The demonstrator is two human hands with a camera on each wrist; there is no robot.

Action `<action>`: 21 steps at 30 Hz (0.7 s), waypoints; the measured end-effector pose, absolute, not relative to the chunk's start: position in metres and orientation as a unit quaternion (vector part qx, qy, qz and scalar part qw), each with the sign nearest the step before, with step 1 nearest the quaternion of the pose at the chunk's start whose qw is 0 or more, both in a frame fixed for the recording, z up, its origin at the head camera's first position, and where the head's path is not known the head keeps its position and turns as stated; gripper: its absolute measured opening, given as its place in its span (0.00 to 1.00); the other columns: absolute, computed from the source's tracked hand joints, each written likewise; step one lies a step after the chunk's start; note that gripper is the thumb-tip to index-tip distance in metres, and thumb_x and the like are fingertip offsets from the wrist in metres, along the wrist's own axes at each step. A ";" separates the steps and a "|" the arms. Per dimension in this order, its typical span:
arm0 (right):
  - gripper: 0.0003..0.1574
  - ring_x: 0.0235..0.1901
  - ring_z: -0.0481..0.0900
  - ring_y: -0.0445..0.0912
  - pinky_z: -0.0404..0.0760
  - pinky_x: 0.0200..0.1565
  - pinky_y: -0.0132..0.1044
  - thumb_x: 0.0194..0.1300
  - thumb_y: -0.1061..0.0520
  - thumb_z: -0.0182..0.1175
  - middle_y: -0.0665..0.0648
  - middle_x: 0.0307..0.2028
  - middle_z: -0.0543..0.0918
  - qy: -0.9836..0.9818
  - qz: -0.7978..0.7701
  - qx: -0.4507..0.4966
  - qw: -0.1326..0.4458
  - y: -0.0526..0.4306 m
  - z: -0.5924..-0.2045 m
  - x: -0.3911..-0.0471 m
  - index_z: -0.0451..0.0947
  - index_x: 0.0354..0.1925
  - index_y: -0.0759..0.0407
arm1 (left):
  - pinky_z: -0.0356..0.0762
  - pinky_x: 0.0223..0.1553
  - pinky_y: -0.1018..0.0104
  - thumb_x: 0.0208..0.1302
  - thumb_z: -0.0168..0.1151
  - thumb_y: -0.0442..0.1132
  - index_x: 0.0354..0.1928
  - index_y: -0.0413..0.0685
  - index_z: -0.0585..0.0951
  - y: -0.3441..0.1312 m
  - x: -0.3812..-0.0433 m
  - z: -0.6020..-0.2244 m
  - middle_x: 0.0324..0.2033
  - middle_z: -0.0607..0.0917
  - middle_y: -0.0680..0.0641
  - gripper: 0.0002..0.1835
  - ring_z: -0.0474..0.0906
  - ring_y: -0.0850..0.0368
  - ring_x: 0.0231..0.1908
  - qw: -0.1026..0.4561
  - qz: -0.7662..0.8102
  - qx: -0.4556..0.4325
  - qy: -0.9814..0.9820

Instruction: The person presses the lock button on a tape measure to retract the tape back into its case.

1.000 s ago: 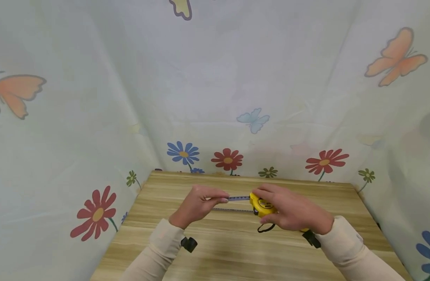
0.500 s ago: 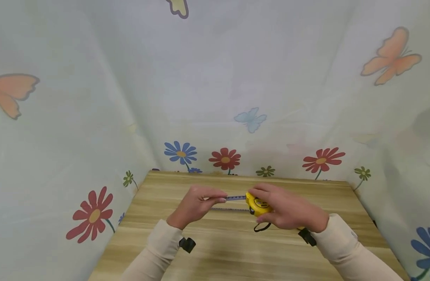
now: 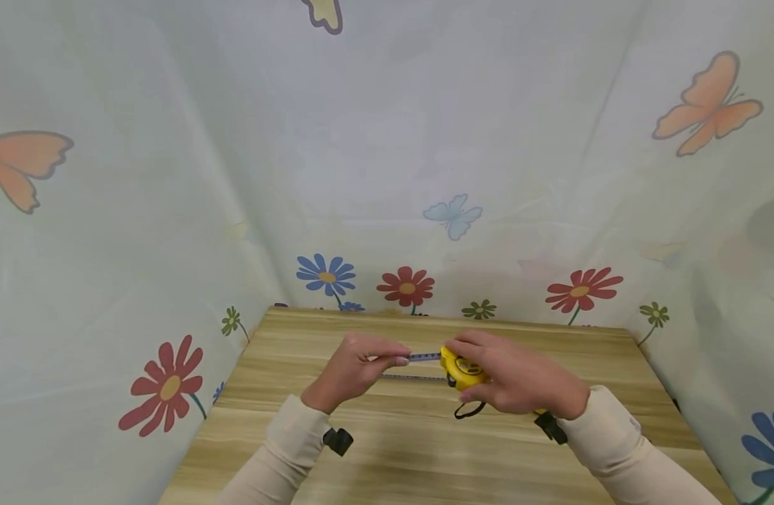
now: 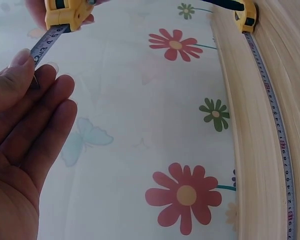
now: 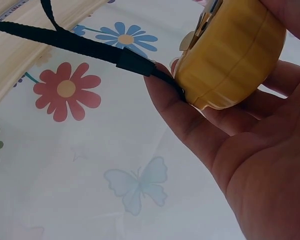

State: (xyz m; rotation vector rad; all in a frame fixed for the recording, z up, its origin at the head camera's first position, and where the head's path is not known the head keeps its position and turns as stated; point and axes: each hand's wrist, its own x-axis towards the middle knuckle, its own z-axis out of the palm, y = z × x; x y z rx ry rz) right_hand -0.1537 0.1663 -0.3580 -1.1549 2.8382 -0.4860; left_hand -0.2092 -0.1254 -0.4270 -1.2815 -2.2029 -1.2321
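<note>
My right hand (image 3: 519, 372) grips the yellow case of a tape measure (image 3: 461, 368), held above the table. A short stretch of its blade (image 3: 424, 357) is out, and my left hand (image 3: 355, 365) pinches the blade's end between thumb and forefinger. The left wrist view shows the other left fingers (image 4: 45, 125) extended beneath. From the held case hangs a black wrist strap (image 5: 85, 46). A second yellow tape measure (image 4: 246, 17) lies on the table with its long blade (image 4: 277, 120) drawn out; in the head view my right hand and wrist mostly hide its case.
The wood-grain table (image 3: 424, 449) runs back to a pale curtain (image 3: 387, 140) printed with flowers and butterflies, which also stands on both sides. A black wrist camera mount (image 3: 339, 440) sits on the left sleeve, another mount (image 3: 551, 426) on the right.
The held case has come slightly closer to my left hand, and the stretch of blade between them is a little shorter. The left hand keeps its pinch; the view has shifted slightly.
</note>
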 end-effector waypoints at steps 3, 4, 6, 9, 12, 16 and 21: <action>0.41 0.52 0.77 0.43 0.84 0.56 0.44 0.67 0.45 0.72 0.55 0.64 0.77 0.915 -0.157 -0.372 0.020 0.167 -0.358 -0.154 0.72 0.71 0.59 | 0.88 0.45 0.70 0.67 0.71 0.35 0.46 0.43 0.92 -0.125 -0.209 -0.428 0.41 0.94 0.49 0.09 0.92 0.59 0.41 0.153 -0.432 -0.450 -0.767; 0.41 0.52 0.77 0.43 0.84 0.56 0.44 0.67 0.46 0.72 0.55 0.63 0.77 0.914 -0.157 -0.373 0.018 0.167 -0.359 -0.154 0.72 0.71 0.59 | 0.88 0.45 0.70 0.67 0.70 0.35 0.46 0.43 0.92 -0.125 -0.209 -0.428 0.41 0.94 0.48 0.09 0.92 0.58 0.41 0.154 -0.432 -0.450 -0.766; 0.40 0.52 0.77 0.43 0.85 0.56 0.44 0.67 0.45 0.72 0.54 0.63 0.77 0.914 -0.156 -0.374 0.016 0.167 -0.359 -0.154 0.72 0.71 0.58 | 0.88 0.45 0.70 0.67 0.70 0.35 0.46 0.43 0.92 -0.125 -0.209 -0.428 0.40 0.94 0.48 0.09 0.92 0.58 0.40 0.156 -0.431 -0.451 -0.766; 0.40 0.52 0.77 0.43 0.84 0.55 0.43 0.67 0.45 0.72 0.54 0.63 0.77 0.914 -0.155 -0.375 0.011 0.166 -0.360 -0.154 0.73 0.71 0.58 | 0.88 0.44 0.69 0.67 0.70 0.35 0.46 0.44 0.92 -0.125 -0.209 -0.427 0.40 0.94 0.49 0.09 0.92 0.58 0.40 0.159 -0.432 -0.449 -0.766; 0.40 0.51 0.77 0.42 0.84 0.55 0.42 0.67 0.45 0.72 0.53 0.62 0.77 0.912 -0.156 -0.378 0.008 0.165 -0.360 -0.154 0.73 0.70 0.57 | 0.88 0.44 0.70 0.68 0.70 0.35 0.47 0.44 0.92 -0.125 -0.208 -0.427 0.40 0.94 0.49 0.09 0.92 0.59 0.40 0.157 -0.432 -0.450 -0.766; 0.40 0.50 0.77 0.42 0.84 0.54 0.43 0.67 0.45 0.72 0.53 0.61 0.78 0.912 -0.155 -0.380 0.008 0.165 -0.361 -0.154 0.73 0.70 0.57 | 0.88 0.45 0.71 0.67 0.70 0.34 0.46 0.44 0.92 -0.124 -0.208 -0.428 0.40 0.94 0.49 0.09 0.92 0.60 0.40 0.151 -0.433 -0.451 -0.765; 0.40 0.52 0.78 0.43 0.85 0.56 0.44 0.67 0.46 0.72 0.54 0.63 0.77 0.912 -0.156 -0.378 0.008 0.165 -0.360 -0.154 0.73 0.71 0.58 | 0.88 0.44 0.70 0.67 0.71 0.35 0.46 0.45 0.92 -0.123 -0.209 -0.427 0.40 0.94 0.49 0.08 0.92 0.60 0.40 0.152 -0.435 -0.448 -0.766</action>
